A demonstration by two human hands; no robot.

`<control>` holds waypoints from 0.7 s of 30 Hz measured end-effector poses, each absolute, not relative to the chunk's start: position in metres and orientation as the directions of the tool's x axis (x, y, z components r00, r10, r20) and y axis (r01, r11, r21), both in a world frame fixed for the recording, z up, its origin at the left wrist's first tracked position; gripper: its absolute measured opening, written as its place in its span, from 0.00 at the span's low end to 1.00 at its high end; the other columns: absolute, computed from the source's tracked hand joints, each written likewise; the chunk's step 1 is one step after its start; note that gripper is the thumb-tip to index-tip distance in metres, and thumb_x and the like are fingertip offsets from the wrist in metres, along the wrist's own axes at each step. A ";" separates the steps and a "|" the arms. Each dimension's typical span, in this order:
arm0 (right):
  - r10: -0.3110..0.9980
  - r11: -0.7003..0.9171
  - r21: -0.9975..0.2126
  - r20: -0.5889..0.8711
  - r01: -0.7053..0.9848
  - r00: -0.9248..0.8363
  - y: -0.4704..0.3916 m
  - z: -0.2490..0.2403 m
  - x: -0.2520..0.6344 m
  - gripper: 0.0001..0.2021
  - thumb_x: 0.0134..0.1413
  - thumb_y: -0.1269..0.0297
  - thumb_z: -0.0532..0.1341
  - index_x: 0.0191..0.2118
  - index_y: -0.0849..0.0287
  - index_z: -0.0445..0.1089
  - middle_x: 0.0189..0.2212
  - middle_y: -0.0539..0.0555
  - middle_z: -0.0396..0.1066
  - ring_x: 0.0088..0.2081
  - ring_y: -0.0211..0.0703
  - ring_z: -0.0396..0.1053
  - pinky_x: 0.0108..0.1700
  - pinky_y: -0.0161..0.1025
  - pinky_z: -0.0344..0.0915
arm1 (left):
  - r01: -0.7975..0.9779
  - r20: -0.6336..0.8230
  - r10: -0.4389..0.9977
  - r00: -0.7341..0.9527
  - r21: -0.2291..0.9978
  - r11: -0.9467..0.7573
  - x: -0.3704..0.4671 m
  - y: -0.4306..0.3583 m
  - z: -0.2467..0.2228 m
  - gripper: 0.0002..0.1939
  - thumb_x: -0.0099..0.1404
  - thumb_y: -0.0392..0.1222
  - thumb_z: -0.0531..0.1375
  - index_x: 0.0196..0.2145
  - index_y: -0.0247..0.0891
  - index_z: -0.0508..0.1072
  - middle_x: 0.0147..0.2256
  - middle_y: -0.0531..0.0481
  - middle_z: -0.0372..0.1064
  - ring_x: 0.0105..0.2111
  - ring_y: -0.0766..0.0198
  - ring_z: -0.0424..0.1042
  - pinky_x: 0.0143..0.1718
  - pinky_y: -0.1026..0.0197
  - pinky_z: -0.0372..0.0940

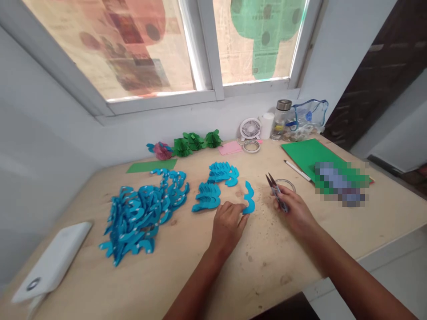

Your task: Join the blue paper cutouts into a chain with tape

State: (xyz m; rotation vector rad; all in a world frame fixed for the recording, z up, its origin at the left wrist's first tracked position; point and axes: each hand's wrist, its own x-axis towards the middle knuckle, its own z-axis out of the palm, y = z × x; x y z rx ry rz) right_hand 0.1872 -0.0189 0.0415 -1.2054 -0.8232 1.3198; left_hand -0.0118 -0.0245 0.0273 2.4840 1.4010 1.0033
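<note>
My left hand (230, 222) pinches the lower end of a scalloped blue paper piece (250, 203) between thumb and finger, just over the table. In my right hand (293, 206) is a pair of thread snips (277, 192), its dark blades slightly apart and pointing up and away. Beyond my left hand lie two small stacks of folded blue paper, a nearer stack (207, 197) and a farther stack (223, 172). A large heap of blue paper pieces with white dots (140, 213) spreads to the left.
Along the wall stand green paper flowers (195, 141), a small fan (250, 129), a tape roll (251, 146) and a glass bottle (281, 120). Green sheets (310, 155) and a white pen (297, 170) lie right. A white device (55, 260) sits at the left edge.
</note>
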 end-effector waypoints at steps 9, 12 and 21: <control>0.972 -0.012 -0.982 0.034 0.191 0.233 0.011 0.033 0.185 0.14 0.43 0.57 0.60 0.33 0.62 0.70 0.24 0.50 0.67 0.24 0.35 0.60 0.25 0.32 0.54 | 0.778 0.384 0.830 0.404 0.333 -0.533 -0.015 -0.024 0.014 0.05 0.57 0.36 0.57 0.33 0.38 0.70 0.30 0.47 0.69 0.33 0.57 0.65 0.36 0.55 0.59; 0.917 -0.030 -0.901 0.147 0.433 0.370 0.014 0.033 0.217 0.15 0.47 0.55 0.57 0.32 0.62 0.71 0.22 0.49 0.66 0.23 0.37 0.60 0.25 0.33 0.52 | 0.795 0.388 0.841 0.377 0.330 -0.509 -0.018 -0.023 0.011 0.07 0.57 0.35 0.56 0.35 0.37 0.70 0.32 0.46 0.69 0.34 0.57 0.66 0.37 0.55 0.60; 0.953 -0.279 -0.173 0.073 0.944 0.295 0.007 0.030 0.245 0.13 0.52 0.62 0.55 0.43 0.57 0.67 0.30 0.56 0.73 0.31 0.46 0.68 0.27 0.36 0.50 | 0.747 0.420 0.850 0.319 0.440 -0.498 -0.005 -0.025 0.024 0.09 0.60 0.33 0.52 0.37 0.37 0.70 0.35 0.45 0.70 0.36 0.57 0.65 0.39 0.54 0.59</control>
